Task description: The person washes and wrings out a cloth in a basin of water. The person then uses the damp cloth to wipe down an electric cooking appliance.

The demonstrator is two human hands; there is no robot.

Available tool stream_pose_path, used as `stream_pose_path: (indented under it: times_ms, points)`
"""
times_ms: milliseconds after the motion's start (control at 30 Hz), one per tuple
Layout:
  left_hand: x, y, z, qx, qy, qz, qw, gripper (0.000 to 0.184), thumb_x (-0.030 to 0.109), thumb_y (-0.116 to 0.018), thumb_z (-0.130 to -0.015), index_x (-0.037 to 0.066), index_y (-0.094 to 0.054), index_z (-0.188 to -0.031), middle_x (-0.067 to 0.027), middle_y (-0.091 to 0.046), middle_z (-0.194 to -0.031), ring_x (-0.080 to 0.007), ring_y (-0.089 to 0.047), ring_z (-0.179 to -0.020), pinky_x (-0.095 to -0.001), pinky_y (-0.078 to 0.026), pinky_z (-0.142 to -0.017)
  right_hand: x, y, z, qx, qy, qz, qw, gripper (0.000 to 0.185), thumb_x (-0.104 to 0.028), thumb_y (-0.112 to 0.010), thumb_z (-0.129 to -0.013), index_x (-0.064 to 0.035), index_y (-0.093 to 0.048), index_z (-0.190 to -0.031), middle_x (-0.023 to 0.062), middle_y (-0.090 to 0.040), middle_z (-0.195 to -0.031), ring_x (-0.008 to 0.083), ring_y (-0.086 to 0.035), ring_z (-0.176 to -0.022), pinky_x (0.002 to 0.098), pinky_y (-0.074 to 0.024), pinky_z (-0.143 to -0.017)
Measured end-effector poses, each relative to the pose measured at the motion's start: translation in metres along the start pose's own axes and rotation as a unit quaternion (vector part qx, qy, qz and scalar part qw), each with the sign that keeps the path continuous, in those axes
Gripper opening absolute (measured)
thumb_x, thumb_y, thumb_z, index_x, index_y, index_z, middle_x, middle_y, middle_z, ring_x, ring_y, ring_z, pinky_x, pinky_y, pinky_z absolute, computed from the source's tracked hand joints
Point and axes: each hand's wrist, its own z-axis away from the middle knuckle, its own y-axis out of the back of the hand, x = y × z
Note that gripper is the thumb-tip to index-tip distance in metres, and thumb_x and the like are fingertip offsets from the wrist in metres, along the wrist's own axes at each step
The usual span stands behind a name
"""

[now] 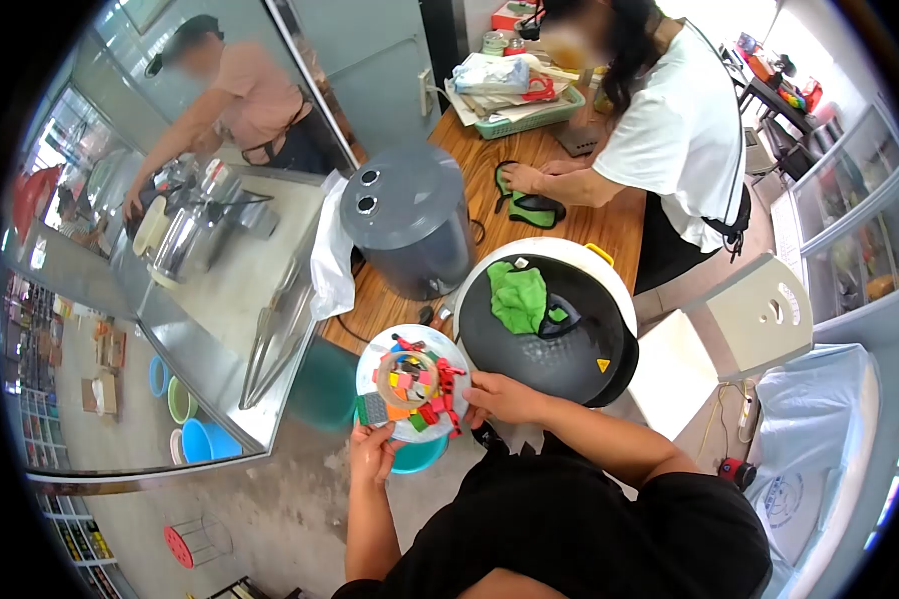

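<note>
A round pale plate (375, 347) is held level between my two hands. Colourful toy bricks (432, 411) in red, green, orange and yellow lie on it, with a ring-shaped roll (383, 379) among them. At the lower left edge, the fingers of my left hand (372, 454) grip the plate. My right hand (499, 397) has hold of its right rim. Just beyond my right hand is a black round pan (529, 364) with a white rim, and a green cloth (517, 298) rests in it.
A grey cylindrical bin (405, 215) stands on the wooden table (609, 225). Across it, a person in white (669, 120) handles a green and black item (534, 208). Behind glass is another person (260, 100). A white chair (674, 364) stands at right, a red stool (179, 546) at lower left.
</note>
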Motion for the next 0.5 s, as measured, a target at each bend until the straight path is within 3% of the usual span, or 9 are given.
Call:
stream_pose_path:
  times_ms: [300,400,500]
  points:
    - [-0.014,-0.086,-0.011,-0.118,0.074,-0.021,0.990,0.042,-0.010,-0.045,-0.082,0.001,-0.037,-0.122,-0.0189,-0.054,-0.112,-0.0316,-0.061,-0.094,-0.0465,-0.055,-0.075,-0.003,0.025,0.069,0.153,0.083,-0.101,0.980,0.030,-0.007,-0.034,-0.090,0.0007,-0.040,-0.118,0.0111,-0.056,-0.100,0.0180,-0.063,-0.077,0.0295,-0.0540,-0.069]
    - [-0.024,-0.102,-0.015,-0.147,0.079,-0.039,0.985,0.039,-0.004,-0.049,-0.084,0.001,-0.038,-0.121,-0.0149,-0.055,-0.113,-0.0290,-0.060,-0.096,-0.0447,-0.053,-0.078,-0.008,0.038,0.093,0.232,0.101,-0.037,0.967,0.030,-0.006,-0.034,-0.088,0.0022,-0.042,-0.116,0.0127,-0.059,-0.099,0.0218,-0.065,-0.071,0.0305,-0.0548,-0.064]
    - [-0.029,-0.125,-0.013,-0.196,0.098,-0.022,0.976,0.039,0.003,-0.050,-0.087,0.001,-0.037,-0.123,-0.0128,-0.054,-0.114,-0.0277,-0.057,-0.101,-0.0435,-0.051,-0.082,0.000,0.064,0.109,0.263,0.105,-0.098,0.954,0.028,-0.004,-0.037,-0.086,0.0042,-0.046,-0.111,0.0131,-0.060,-0.095,0.0229,-0.065,-0.069,0.0307,-0.0549,-0.063]
